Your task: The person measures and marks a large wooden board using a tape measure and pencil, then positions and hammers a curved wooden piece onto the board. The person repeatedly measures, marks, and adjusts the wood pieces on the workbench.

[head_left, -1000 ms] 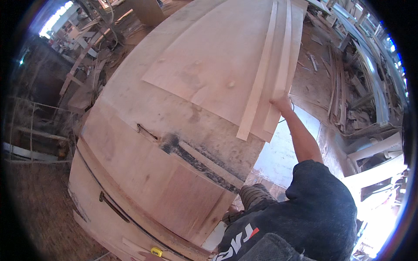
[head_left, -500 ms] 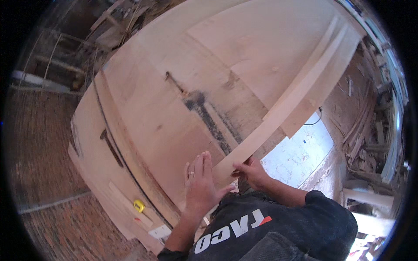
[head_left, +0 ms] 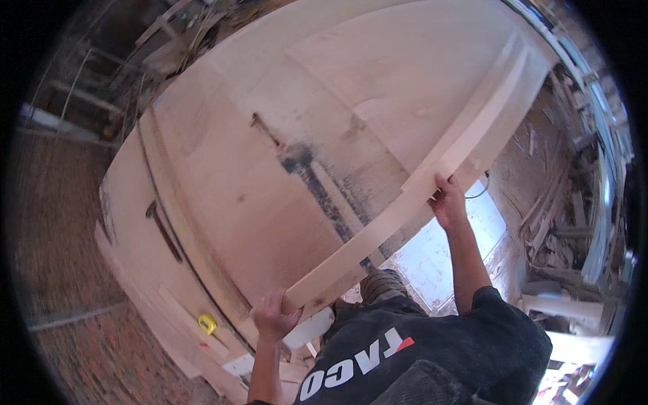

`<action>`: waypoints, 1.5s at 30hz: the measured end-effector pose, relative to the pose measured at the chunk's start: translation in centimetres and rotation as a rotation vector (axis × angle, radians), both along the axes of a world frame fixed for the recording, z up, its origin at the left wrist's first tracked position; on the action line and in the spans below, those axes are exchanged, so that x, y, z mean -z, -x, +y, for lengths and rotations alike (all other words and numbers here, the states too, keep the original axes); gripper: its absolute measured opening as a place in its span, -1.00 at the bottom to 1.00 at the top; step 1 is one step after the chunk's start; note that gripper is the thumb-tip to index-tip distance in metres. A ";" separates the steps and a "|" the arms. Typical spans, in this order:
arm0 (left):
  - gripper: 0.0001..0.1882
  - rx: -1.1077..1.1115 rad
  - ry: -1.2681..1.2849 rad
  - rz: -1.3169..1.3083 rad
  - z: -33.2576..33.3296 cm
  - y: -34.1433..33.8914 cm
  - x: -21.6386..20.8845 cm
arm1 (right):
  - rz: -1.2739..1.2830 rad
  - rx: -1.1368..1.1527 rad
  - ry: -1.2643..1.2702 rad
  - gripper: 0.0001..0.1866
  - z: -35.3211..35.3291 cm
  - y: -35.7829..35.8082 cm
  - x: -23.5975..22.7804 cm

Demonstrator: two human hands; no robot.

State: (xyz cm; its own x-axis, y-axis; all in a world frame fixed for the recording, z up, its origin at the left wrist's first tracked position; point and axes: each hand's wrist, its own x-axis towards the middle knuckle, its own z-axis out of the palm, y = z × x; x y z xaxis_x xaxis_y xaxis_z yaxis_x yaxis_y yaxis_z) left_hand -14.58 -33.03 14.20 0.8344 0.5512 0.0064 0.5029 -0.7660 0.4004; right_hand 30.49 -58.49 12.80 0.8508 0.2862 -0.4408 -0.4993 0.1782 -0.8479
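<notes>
A long, narrow pale wooden board (head_left: 361, 251) lies slantwise across the right side of a big wooden worktable (head_left: 270, 223), running from near my body to the far right. At its near end my left hand (head_left: 273, 314) is closed around the end, thumb toward the board's edge. Farther along, my right hand (head_left: 448, 202) grips the board's right edge, thumb on top and fingers going underneath, partly hidden. Between the board and the table's middle is a dark, dust-stained slot (head_left: 324, 196) with a small metal piece (head_left: 266, 131) beyond it.
A long wooden rail (head_left: 185, 209) with a dark edge runs along the table's left, beside a hammer-like tool (head_left: 163, 231). A yellow tape measure (head_left: 206, 324) sits at the near left. Right of the table are a white panel (head_left: 449, 253) and wood scraps (head_left: 540, 209).
My right hand has moved forward along the board. My left hand has gone from raised beside the board to holding its near end, which has shifted left.
</notes>
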 end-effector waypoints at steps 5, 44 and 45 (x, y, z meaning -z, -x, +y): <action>-0.38 -0.002 -0.059 -0.139 -0.7 2.5 4.2 | -0.058 0.001 0.059 -0.59 2.0 0.9 -1.9; -0.35 0.055 0.009 0.031 2.5 3.9 0.3 | -1.702 -0.557 1.378 -0.11 4.6 -15.2 2.1; -0.36 0.062 -0.010 0.058 3.3 3.9 0.2 | -1.727 -0.656 1.317 -0.17 4.3 -18.5 3.0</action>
State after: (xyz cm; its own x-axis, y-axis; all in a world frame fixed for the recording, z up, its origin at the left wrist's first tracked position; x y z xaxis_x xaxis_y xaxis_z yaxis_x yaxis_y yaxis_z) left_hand -18.52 -29.77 13.99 0.8659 0.4987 -0.0380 0.4767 -0.8000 0.3643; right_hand 48.95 -54.18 9.85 0.4467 0.8579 0.2537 0.8628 -0.4881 0.1314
